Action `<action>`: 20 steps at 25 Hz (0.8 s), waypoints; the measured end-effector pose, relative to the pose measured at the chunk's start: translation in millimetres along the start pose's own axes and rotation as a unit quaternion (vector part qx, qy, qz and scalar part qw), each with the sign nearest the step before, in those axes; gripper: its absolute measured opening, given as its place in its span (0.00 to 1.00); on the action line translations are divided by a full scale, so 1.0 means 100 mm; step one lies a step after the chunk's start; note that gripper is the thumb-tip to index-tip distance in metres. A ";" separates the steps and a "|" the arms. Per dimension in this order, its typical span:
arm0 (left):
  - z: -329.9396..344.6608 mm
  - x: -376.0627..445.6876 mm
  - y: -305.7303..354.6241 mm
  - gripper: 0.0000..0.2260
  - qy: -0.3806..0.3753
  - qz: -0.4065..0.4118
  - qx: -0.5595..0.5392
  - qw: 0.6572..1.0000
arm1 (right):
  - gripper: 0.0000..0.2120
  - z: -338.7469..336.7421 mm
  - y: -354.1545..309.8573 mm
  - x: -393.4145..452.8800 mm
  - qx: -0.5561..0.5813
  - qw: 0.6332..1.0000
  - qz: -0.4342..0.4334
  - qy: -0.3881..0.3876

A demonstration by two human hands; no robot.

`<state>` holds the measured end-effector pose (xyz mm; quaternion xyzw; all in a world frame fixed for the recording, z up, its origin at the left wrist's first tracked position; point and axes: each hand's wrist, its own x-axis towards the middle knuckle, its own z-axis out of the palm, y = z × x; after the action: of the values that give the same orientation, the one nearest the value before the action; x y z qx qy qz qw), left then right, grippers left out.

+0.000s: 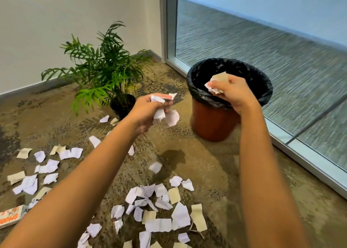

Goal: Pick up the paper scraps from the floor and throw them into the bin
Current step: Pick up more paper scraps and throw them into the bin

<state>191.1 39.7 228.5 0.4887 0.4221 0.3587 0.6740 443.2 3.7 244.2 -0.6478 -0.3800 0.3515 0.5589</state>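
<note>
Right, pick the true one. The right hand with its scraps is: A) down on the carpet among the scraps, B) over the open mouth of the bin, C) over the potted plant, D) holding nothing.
B: the right hand, closed on a bunch of scraps, is up over the black-lined opening of the bin, while the left hand holds its own scraps short of the bin, above the carpet.
</note>
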 end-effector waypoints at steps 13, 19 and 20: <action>1.41 0.78 0.48 0.09 -0.003 -0.031 -0.108 0.994 | 0.20 -0.25 0.04 0.20 0.055 0.991 0.086 0.083; 1.63 1.03 0.32 0.15 0.085 -0.057 -0.061 0.993 | 0.15 -0.25 0.12 0.12 0.040 0.992 0.084 0.085; 1.64 1.04 0.35 0.17 0.070 -0.075 -0.030 0.994 | 0.14 -0.25 0.12 0.10 0.040 0.992 0.084 0.084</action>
<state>380.1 83.7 266.5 0.4085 0.4929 0.3531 0.6822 471.5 0.3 234.7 -0.6816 -0.2616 0.3571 0.5827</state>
